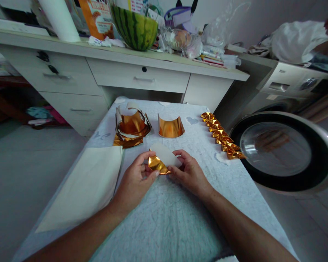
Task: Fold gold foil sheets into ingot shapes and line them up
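A sheet of paper [164,156], pale on one face and shiny gold on the other, is held between my two hands, its lower left part folded over to show gold. My left hand [138,174] pinches the gold part at the left. On the right, my right hand [190,173] grips the sheet's right edge between thumb and fingers. Beyond them lies a single curved gold sheet [171,127]. A pile of curled gold and white sheets [132,125] sits to its left. Folded gold pieces [221,136] form an overlapping row along the table's right side.
The cloth-covered table [164,222] carries a flat pale sheet [84,185] at the left. Behind stands a white counter with drawers [139,74], holding a cut watermelon [136,29] and plastic bags. An open round washing-machine door [278,145] is beside the table's right edge.
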The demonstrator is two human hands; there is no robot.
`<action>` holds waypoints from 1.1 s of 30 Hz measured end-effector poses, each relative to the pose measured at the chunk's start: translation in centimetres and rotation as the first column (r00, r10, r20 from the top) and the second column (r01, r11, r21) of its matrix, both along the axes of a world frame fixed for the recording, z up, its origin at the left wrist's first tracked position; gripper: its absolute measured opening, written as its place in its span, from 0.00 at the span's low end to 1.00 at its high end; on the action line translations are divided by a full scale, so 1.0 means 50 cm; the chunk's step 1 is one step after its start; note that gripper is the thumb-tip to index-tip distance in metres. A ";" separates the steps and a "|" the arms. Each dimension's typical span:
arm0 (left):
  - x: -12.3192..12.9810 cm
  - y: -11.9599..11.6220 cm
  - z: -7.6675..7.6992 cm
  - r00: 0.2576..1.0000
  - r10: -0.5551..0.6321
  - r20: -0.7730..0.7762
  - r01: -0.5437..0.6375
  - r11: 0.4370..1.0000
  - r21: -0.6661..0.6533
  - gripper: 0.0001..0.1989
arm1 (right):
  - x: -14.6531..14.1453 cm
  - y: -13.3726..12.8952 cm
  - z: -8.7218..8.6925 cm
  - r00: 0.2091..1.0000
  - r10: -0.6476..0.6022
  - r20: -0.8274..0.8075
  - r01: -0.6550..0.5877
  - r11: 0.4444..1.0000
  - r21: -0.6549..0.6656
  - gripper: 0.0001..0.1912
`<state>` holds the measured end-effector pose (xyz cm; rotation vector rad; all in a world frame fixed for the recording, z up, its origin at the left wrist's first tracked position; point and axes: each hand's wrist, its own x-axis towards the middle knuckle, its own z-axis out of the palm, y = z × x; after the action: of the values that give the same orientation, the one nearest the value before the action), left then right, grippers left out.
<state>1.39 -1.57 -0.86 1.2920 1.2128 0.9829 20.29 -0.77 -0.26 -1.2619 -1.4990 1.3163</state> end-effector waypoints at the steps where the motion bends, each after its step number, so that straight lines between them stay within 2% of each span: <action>1: -0.002 0.001 0.001 1.000 -0.006 0.002 0.006 1.000 -0.001 0.27 | 0.004 0.000 0.001 1.000 0.001 0.024 -0.002 1.000 0.023 0.15; 6: -0.012 0.007 0.004 0.999 -0.048 0.009 0.048 0.999 0.014 0.25 | 0.024 -0.001 0.014 0.989 0.102 0.105 -0.113 0.988 0.102 0.26; 8: -0.016 0.010 0.000 0.998 -0.060 0.016 0.060 0.998 0.005 0.24 | 0.028 -0.002 0.019 0.977 0.135 0.168 -0.163 0.973 0.166 0.27; 11: -0.021 0.017 -0.009 0.998 -0.061 -0.025 0.062 0.997 0.038 0.25 | 0.028 -0.001 0.026 0.948 0.130 0.291 -0.217 0.931 0.292 0.24; 15: -0.026 0.025 -0.016 0.977 -0.017 -0.213 0.060 0.978 0.199 0.23 | 0.023 0.000 0.033 0.901 0.128 0.415 -0.302 0.873 0.384 0.18; 18: -0.026 0.029 -0.015 0.947 0.003 -0.321 0.088 0.959 0.268 0.21 | 0.022 -0.001 0.033 0.880 0.123 0.459 -0.344 0.832 0.436 0.15; 23: -0.023 0.031 -0.009 0.934 0.006 -0.358 0.120 0.936 0.330 0.21 | 0.023 -0.003 0.023 0.868 0.086 0.489 -0.378 0.753 0.539 0.08; 28: -0.022 0.033 -0.008 0.921 -0.023 -0.390 0.172 0.920 0.352 0.19 | 0.019 -0.012 0.025 0.853 0.051 0.519 -0.382 0.738 0.556 0.09; 33: -0.022 0.033 -0.019 0.855 -0.012 -0.518 0.248 0.887 0.389 0.20 | 0.003 -0.016 0.024 0.839 0.167 0.518 -0.463 0.720 0.517 0.06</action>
<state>0.31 0.06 -1.83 2.0726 1.2987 0.8713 20.45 -1.56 0.94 -0.8874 -2.3287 0.6052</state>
